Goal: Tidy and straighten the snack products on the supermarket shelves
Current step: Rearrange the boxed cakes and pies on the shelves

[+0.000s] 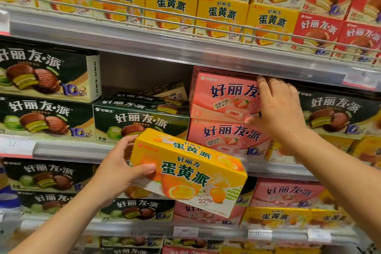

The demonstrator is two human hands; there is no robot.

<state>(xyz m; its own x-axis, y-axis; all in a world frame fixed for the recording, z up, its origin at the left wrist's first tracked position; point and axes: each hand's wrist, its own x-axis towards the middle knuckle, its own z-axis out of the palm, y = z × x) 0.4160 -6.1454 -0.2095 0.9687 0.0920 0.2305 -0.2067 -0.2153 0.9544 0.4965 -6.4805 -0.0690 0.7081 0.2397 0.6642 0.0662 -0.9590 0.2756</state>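
Observation:
My left hand (121, 168) grips a yellow egg-yolk pie box (189, 173) by its left end, holding it tilted in front of the middle shelf. My right hand (280, 109) lies with straight fingers against the right end of the upper pink strawberry pie box (222, 95), which is stacked on a second pink box (224, 136). The thumb reaches down to the lower box's top right corner. Left of the pink stack sits a dark green matcha pie box (142, 121), with a gap above and behind it.
Rows of yellow boxes (171, 4) and red boxes (321, 29) fill the top shelf behind a wire rail. Stacked dark green boxes (45, 76) stand at middle left, another dark green box (338, 111) at right. Lower shelves hold green, pink and yellow boxes.

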